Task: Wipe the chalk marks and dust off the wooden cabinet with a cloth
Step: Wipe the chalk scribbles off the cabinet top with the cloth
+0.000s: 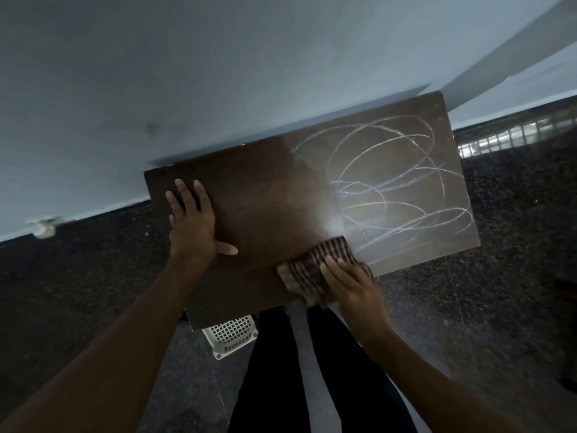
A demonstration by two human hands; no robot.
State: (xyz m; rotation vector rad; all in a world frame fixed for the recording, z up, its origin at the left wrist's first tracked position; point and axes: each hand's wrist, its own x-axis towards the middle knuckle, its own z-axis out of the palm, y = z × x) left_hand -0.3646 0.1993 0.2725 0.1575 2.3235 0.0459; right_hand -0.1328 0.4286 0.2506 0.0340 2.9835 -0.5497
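- The cabinet is standing against the wall, its dark top facing the camera. The left half is looking clean, and the right half is carrying looping chalk marks and a dusty haze.
- The checked cloth is lying on the top's near edge, right at the border between clean and chalked wood.
- The right hand is gripping the cloth, its fingers curled over it and clamped on the fabric.
- The left hand is pressing flat on the clean left part, with fingers straight and slightly apart and the thumb out.
- Judgement: wiping is under way and roughly half done. The next stroke is calling for the cloth to travel rightward across the marks under firm pressure.
- A white lattice basket is sitting on the floor under the near edge, and its contents are not showing.
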